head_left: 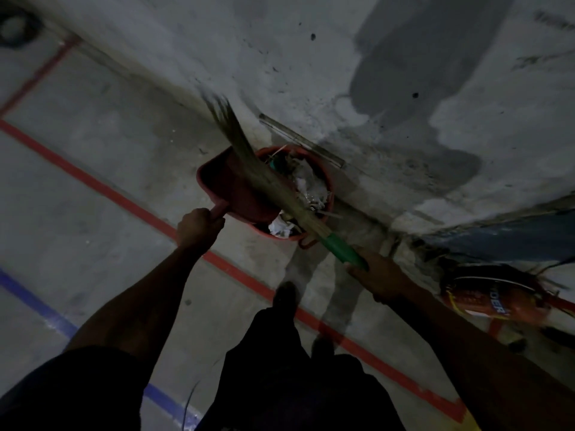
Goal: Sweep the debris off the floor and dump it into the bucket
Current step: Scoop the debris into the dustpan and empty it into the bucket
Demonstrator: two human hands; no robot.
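Dustpan tipped over the bucket, broom across both.
Your left hand (199, 227) grips the red dustpan (231, 185) by its handle; just beyond it stands the red bucket (328, 185), holding paper debris (306, 185). Your right hand (378, 275) holds the broom (264, 172) by its green handle, bristles lying across dustpan and bucket.

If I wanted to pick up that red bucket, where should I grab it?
Probably by the small loop handle on the near rim of the red bucket, reaching from the person's side. It sticks out clear of the trash; the dustpan and broom cover the left rim.
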